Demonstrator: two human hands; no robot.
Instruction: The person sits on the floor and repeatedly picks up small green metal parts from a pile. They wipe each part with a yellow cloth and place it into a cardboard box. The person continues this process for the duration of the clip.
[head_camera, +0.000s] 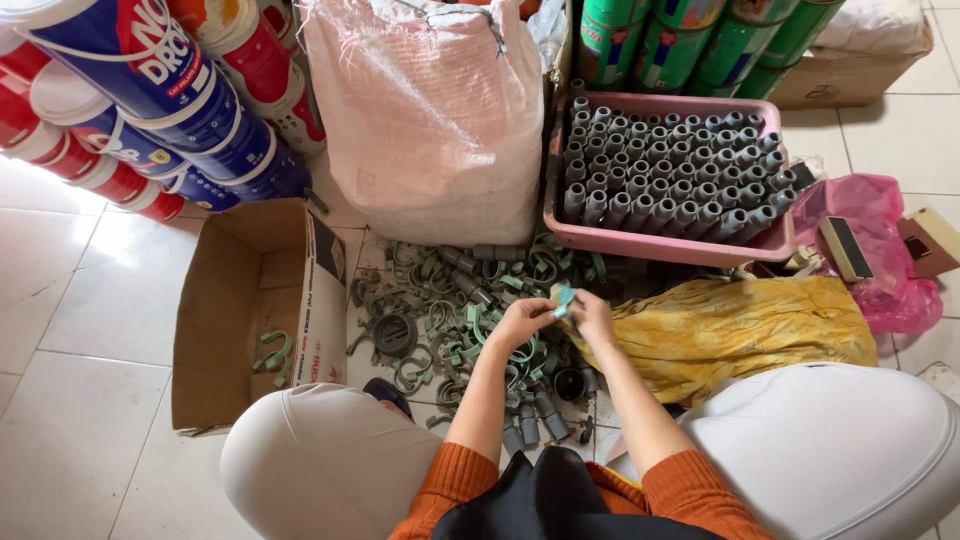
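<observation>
pinching one small green clip (565, 297), left hand (522, 322) and right hand (594, 318) grip clamped above the clip pile (450, 320).

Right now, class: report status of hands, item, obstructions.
Left hand and right hand both pinch one green clip. Clip pile beneath. Nothing blocking.

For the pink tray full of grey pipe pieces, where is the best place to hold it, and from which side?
Probably grip the pink tray by its near long rim, which faces the person and is bare. The white sack crowds its left end, and green cans stand behind it. Grey pipe pieces fill it, so two hands seem wise.
</observation>
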